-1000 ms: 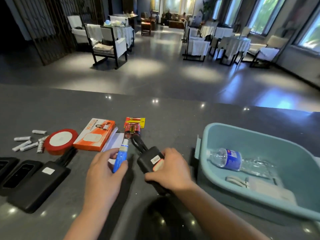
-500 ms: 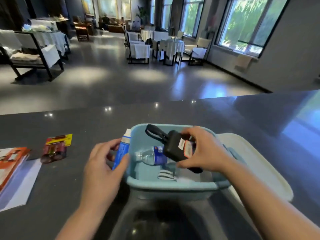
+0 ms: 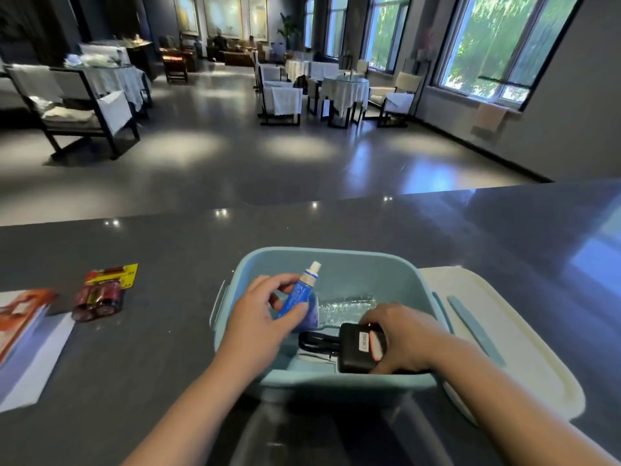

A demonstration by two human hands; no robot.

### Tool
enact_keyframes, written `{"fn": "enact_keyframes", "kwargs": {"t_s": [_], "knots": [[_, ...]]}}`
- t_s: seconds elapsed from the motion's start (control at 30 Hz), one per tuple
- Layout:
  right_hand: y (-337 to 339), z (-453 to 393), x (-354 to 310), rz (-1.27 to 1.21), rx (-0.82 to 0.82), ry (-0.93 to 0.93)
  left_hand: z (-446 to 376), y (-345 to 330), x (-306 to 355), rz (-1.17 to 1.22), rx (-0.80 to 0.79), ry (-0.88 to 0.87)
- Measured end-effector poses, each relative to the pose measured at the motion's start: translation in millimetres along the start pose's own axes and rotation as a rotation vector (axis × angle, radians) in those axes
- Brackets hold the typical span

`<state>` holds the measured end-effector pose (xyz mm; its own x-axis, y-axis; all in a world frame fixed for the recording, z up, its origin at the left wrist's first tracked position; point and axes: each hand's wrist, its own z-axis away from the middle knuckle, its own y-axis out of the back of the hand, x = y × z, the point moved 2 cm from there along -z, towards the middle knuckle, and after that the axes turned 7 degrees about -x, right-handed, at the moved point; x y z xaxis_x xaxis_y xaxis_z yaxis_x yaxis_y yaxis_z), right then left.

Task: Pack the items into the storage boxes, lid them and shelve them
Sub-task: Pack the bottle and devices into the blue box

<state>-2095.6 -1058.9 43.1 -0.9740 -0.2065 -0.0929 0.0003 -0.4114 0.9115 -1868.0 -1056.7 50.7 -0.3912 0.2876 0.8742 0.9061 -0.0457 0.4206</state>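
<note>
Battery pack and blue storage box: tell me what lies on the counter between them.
Nothing: in the head view, the dark counter is bare between the battery pack and the blue storage box.

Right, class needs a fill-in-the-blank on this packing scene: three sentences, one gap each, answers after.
1. The left hand holds a blue ____ above the storage box.
2. The right hand lowers a black ____ into the box.
3. The white lid lies on the counter to the ____ of the box.

Missing words: tube; charger; right
</note>
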Motion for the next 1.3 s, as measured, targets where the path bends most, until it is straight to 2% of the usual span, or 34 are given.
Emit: {"fn": "enact_keyframes", "kwargs": {"t_s": [0.07,0.13,0.2,0.27,0.33,0.4,0.47,0.53,0.57,0.63,0.7,0.97,1.17,1.3], "knots": [[4.3,4.6,-9.5,-0.308,0.104,-0.004,0.7,-1.9,0.9,-0.039,0.001,-0.016],[12.6,9.1,-29.3,-0.748,0.3,0.036,1.8,-3.5,3.1,-0.056,0.005,-0.042],[19.0,10.6,-52.9,-1.114,0.364,0.112,3.4,-5.1,5.6,-0.078,-0.013,-0.08],[18.0,9.9,-71.2,-1.342,0.363,0.163,5.2,-7.2,7.8,-0.107,-0.037,-0.115],[15.9,6.5,-77.8,-1.418,0.374,0.145,6.1,-7.2,9.2,-0.091,-0.055,-0.123],[20.0,1.3,-70.9,-1.42,0.401,0.129,7.7,-2.9,8.7,-0.103,-0.04,-0.125],[30.1,-3.1,-45.0,-1.323,0.544,0.065,14.7,5.3,2.2,-0.267,0.052,-0.122],[42.8,-2.4,-8.9,-0.988,0.722,-0.081,26.8,13.3,-9.8,-0.379,0.187,-0.07],[46.4,-1.4,7.1,-0.772,0.742,-0.167,33.5,16.2,-16.1,-0.34,0.233,0.003],[42.8,-4.5,28.1,-0.387,0.654,-0.328,42.9,16.3,-27.2,-0.167,0.259,0.156],[33.5,-13.2,30.9,-0.173,0.553,-0.381,46.1,14.8,-30.9,-0.078,0.238,0.208],[19.9,-26.5,19.6,-0.014,0.465,-0.349,50.1,13.9,-33.1,-0.073,0.216,0.203],[17.7,-17.5,14.3,-0.108,0.544,-0.249,63.9,9.2,-23.2,-0.12,0.255,0.223],[21.3,-19.5,4.0,-0.154,0.51,-0.204,82.7,6.1,-16.2,-0.16,0.322,0.247]]}}
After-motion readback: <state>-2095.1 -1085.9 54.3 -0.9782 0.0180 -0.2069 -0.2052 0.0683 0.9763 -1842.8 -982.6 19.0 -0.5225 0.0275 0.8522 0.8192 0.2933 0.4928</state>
